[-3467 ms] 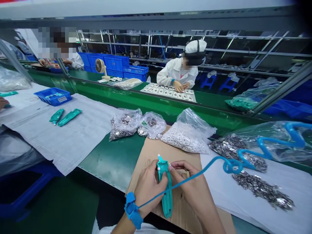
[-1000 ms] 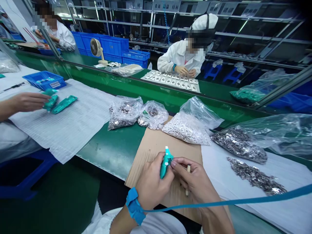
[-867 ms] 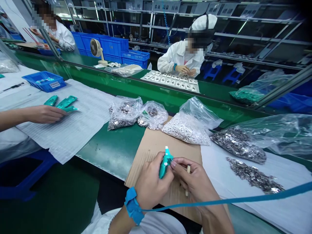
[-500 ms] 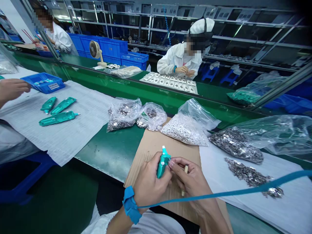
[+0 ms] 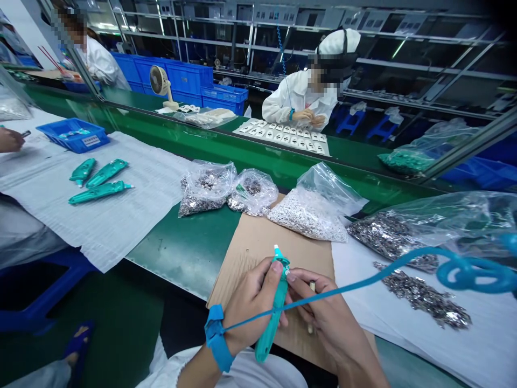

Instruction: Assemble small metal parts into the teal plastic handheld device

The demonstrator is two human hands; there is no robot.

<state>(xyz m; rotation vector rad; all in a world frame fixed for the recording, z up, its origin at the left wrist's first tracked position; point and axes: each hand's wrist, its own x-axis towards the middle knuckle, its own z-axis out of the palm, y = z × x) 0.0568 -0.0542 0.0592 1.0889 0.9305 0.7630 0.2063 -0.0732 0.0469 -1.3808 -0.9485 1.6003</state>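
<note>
Left hand (image 5: 252, 299) is gripping the casing (image 5: 267, 331), its fingers hiding part of the middle; the cord (image 5: 339, 291) is crossing in front. Right hand (image 5: 325, 307) is curling around a stick (image 5: 312, 285), concealing its middle, with fingertips closing narrowly at the casing's head; a white bit there is too small to identify. Two bags (image 5: 203, 202) (image 5: 248, 205) on the desk (image 5: 161, 242) are holding silver pieces; the white bag (image 5: 309, 218) beside them is holding white pieces. A right-hand bag (image 5: 393, 237), cut off by the edge, is also holding silver. The tray (image 5: 67, 143) is containing small pale parts, details unclear. Casing: long, teal, white-tipped, slanting partly over the cardboard (image 5: 242, 242), tip pointing away.
</note>
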